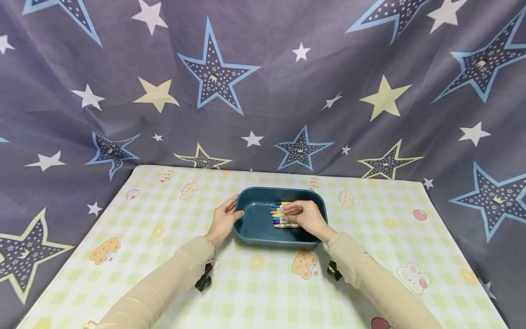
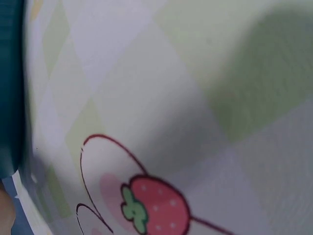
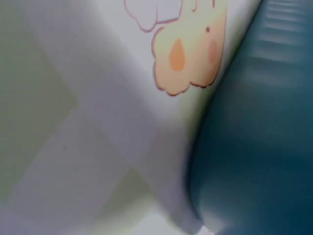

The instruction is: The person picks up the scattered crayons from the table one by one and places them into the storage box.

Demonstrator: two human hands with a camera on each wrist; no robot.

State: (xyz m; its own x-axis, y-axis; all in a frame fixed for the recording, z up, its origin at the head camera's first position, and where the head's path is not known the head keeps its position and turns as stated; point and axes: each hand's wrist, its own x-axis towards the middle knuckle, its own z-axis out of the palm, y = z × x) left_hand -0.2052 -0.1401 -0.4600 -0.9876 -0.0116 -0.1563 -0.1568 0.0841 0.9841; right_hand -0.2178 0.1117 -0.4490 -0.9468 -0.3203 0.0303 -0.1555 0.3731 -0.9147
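A dark teal plastic bin point(image 1: 255, 237) stands on the table, its outer wall point(image 3: 254, 127) filling the right side of the right wrist view. Inside it several slim coloured markers point(image 1: 277, 220) lie side by side in a row. My left hand point(image 1: 223, 219) grips the bin's left rim, thumb over the edge and fingers outside. My right hand point(image 1: 306, 217) reaches over the right rim, its bent fingers right at the markers and covering their right ends. Whether it pinches one I cannot tell.
A green-and-white checked tablecloth point(image 1: 164, 265) with cartoon prints covers the table. Behind and at both sides hangs a grey curtain point(image 1: 271, 91) patterned with stars. Black wrist devices point(image 1: 204, 277) hang below both sleeves, close over the cloth.
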